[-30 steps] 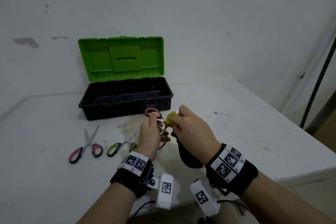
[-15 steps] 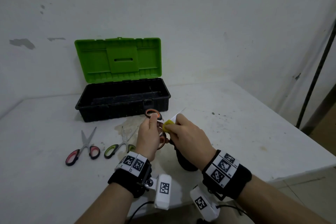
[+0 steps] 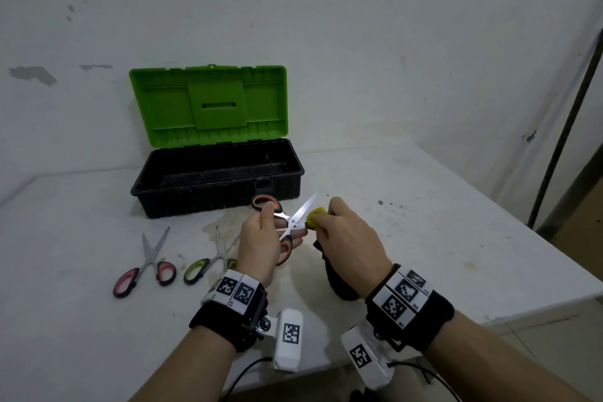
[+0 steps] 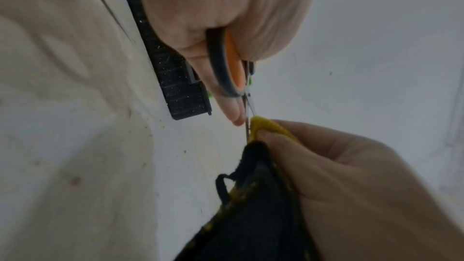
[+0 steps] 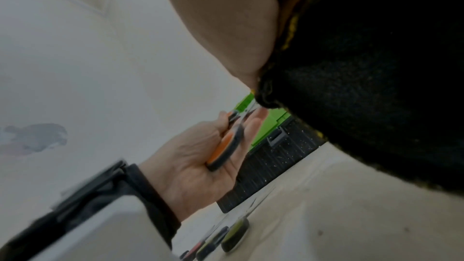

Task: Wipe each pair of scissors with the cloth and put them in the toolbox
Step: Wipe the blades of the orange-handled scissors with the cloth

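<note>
Left hand (image 3: 261, 246) gripped orange-handled scissors (image 3: 287, 225), blades angled up-right; right hand (image 3: 349, 238) pinched the cloth (image 3: 315, 217) on one blade.

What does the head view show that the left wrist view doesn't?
Head only: the red-handled scissors on the table and the toolbox's open green lid. Left wrist only: the cloth's black side with its hanging loop. Both: the left hand holding the orange-handled scissors, the right hand pinching the cloth on a blade.
</note>
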`<state>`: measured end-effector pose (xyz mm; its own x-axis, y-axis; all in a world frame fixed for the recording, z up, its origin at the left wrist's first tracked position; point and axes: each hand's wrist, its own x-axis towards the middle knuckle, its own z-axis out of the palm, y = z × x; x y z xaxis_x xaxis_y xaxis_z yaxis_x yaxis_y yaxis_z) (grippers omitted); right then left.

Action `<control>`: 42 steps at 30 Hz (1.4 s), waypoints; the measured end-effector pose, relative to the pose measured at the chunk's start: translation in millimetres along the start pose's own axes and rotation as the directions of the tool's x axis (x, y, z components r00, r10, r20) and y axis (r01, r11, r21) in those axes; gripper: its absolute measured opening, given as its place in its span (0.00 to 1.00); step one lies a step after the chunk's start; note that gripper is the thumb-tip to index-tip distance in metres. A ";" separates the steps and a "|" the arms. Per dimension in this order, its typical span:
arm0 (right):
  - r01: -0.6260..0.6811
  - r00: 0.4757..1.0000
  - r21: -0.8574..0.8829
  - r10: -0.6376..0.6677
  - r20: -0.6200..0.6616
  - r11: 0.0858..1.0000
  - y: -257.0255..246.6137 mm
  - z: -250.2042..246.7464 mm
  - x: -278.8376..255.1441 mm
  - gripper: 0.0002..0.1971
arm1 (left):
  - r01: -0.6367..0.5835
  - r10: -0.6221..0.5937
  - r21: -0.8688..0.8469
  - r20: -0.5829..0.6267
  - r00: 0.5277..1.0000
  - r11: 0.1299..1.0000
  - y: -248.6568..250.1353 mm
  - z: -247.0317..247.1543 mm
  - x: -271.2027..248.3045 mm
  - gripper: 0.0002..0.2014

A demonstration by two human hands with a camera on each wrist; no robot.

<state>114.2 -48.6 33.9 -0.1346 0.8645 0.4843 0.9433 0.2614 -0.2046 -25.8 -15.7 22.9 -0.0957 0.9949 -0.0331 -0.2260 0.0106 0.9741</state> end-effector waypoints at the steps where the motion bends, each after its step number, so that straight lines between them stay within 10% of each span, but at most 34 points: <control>1: 0.019 1.000 0.015 -0.018 -0.017 1.000 -1.0 -1.9 0.6 0.04 | -0.004 0.004 0.010 -0.010 1.000 1.000 -0.2 -0.8 0.7 0.23; 12: 0.080 0.997 -0.036 -0.081 -0.011 0.996 -3.6 5.9 -4.0 0.07 | -0.035 0.038 0.057 -0.044 0.998 0.998 -2.6 3.1 -0.9 0.20; 37: -0.321 0.914 0.118 0.274 0.300 0.940 101.6 34.8 56.6 0.17 | 0.018 -0.037 -0.161 -0.115 0.993 0.987 10.2 -2.0 14.5 0.20; 42: -0.200 0.913 -0.126 0.232 0.336 0.972 92.7 16.0 42.8 0.23 | 0.023 -0.048 -0.190 -0.128 0.991 0.982 6.9 -2.3 18.3 0.20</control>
<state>190.9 19.5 22.1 -0.0061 0.9940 0.1088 0.9817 0.0266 -0.1883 -31.3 2.3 28.5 -0.2083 0.9721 -0.1080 -0.4080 0.0140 0.9129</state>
